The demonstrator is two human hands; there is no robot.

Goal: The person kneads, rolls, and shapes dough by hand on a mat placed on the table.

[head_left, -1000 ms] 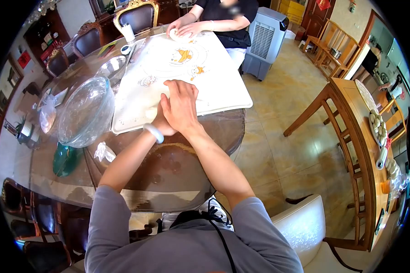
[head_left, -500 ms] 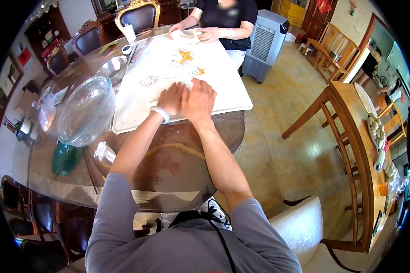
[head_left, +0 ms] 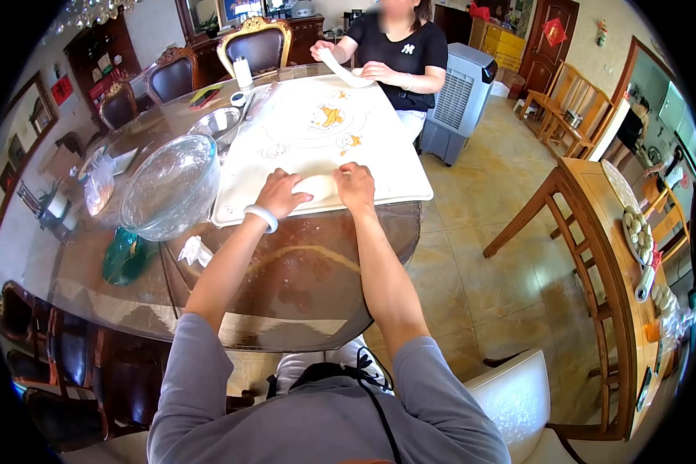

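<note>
A pale roll of dough (head_left: 317, 188) lies near the front edge of the white mat (head_left: 398, 158), which has orange and grey printed figures. My left hand (head_left: 282, 193), with a pale bangle at the wrist, grips the dough's left end. Around its right end the fingers of my right hand (head_left: 354, 185) are closed. Across the mat, a person in a black top (head_left: 410, 54) holds a long strip of dough (head_left: 340, 69) between both hands.
Left of the mat are a large glass bowl (head_left: 170, 185), a metal bowl (head_left: 215, 122), a crumpled tissue (head_left: 196, 251) and a green object (head_left: 125, 257). An air cooler (head_left: 458, 100) stands beyond. Several dough pieces (head_left: 636, 232) are on the wooden table (head_left: 576, 174) at right.
My hands have moved apart from lying side by side and now hold the dough's two ends. The other person has lifted and stretched their dough. The view has tilted up slightly.
</note>
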